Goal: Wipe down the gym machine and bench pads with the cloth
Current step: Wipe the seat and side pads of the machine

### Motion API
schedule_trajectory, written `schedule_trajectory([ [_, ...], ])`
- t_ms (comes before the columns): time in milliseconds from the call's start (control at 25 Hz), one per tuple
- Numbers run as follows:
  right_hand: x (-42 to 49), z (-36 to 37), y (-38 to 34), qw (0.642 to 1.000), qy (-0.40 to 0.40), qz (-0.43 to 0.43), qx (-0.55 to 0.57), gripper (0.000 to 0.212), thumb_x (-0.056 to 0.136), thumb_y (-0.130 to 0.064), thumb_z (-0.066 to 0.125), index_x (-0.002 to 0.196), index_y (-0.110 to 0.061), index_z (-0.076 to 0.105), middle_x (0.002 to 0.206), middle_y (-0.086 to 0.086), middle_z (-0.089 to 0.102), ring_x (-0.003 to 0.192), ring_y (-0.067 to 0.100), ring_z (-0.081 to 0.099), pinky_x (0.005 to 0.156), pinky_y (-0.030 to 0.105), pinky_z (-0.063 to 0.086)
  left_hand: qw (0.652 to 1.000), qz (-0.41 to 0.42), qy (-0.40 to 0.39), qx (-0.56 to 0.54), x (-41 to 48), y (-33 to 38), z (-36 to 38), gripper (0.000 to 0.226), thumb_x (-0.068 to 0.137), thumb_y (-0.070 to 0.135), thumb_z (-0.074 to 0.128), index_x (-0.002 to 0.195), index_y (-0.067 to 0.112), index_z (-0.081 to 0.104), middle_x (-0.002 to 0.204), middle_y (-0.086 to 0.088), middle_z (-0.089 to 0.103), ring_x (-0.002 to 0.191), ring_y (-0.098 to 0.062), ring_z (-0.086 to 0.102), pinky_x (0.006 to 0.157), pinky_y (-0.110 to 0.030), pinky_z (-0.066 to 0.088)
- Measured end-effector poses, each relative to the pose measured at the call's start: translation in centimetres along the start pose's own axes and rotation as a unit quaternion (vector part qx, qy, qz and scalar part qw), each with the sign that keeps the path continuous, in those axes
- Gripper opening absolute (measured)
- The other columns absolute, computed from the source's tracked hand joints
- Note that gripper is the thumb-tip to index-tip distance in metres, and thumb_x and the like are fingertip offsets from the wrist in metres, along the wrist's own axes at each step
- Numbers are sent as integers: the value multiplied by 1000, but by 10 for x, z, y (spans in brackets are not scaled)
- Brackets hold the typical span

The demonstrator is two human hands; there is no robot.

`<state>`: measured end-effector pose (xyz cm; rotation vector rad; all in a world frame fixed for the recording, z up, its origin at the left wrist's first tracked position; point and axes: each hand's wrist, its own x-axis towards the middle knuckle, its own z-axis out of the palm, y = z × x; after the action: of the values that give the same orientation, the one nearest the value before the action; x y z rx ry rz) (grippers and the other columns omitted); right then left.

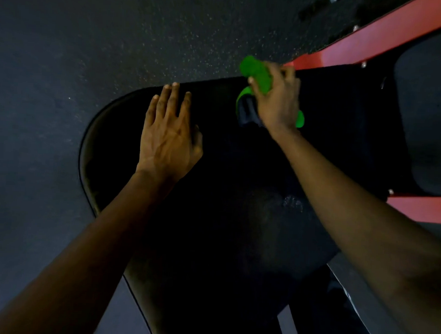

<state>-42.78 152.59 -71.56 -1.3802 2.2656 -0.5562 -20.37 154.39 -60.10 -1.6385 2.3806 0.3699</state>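
Bench pad: the bench pad (211, 229) fills the lower centre of the frame; it is black and smooth, like vinyl, with a rounded end and a piped rim at centre left.
Progress: a faint wet sheen (291, 202) at lower centre right suggests that patch is already wiped.
Left hand: the left hand (170, 134) lies flat on the pad at centre left, fingers straight and slightly spread, bracing.
Right hand: the right hand (278, 101) has its fingers curled round the cloth, upper centre right.
Cloth: the cloth (256, 72) is bright green, soft and bunched, at the pad's far edge.
Left to do: probably the second pad (429, 112) at right and the red steel machine frame (371, 42), which show no wet marks.
Floor: the floor (119, 36) is dark speckled rubber.
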Motion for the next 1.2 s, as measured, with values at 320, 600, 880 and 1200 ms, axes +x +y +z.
schedule_trajectory([
  [320, -35, 5, -48, 990, -23, -112, 83, 49, 92, -58, 58, 130, -27, 65, 123, 6, 56, 106, 28, 56, 91, 34, 44, 1000, 9, -11, 6, 7, 9, 9, 71, 96, 40, 45, 157, 9, 25, 164, -26, 11, 153, -38, 7, 124, -48, 5],
  [600, 17, -1, 33, 998, 18, 9, 53, 52, 94, -57, 53, 133, -24, 63, 124, 12, 57, 109, 32, 57, 95, 40, 46, 999, 13, -14, 31, 10, 12, 11, 78, 100, 56, 36, 159, 9, 14, 165, -22, 3, 154, -33, 0, 125, -45, 2],
  [880, -83, -11, 14, 995, -31, -74, 56, 54, 94, -54, 60, 138, -24, 57, 128, 11, 53, 111, 32, 54, 95, 40, 45, 998, 62, -21, 18, 29, 38, 27, 77, 99, 50, 39, 158, 4, 20, 165, -21, 9, 154, -33, 6, 124, -43, 3],
  [1200, -34, -17, 60, 999, -16, 18, 22, 81, 92, -69, 51, 157, -26, 32, 165, 16, 19, 151, 39, 20, 122, 54, 22, 997, 59, -24, 43, 28, 43, 38, 83, 99, 56, 35, 159, 5, 8, 166, -21, 0, 154, -32, -3, 124, -43, -4],
])
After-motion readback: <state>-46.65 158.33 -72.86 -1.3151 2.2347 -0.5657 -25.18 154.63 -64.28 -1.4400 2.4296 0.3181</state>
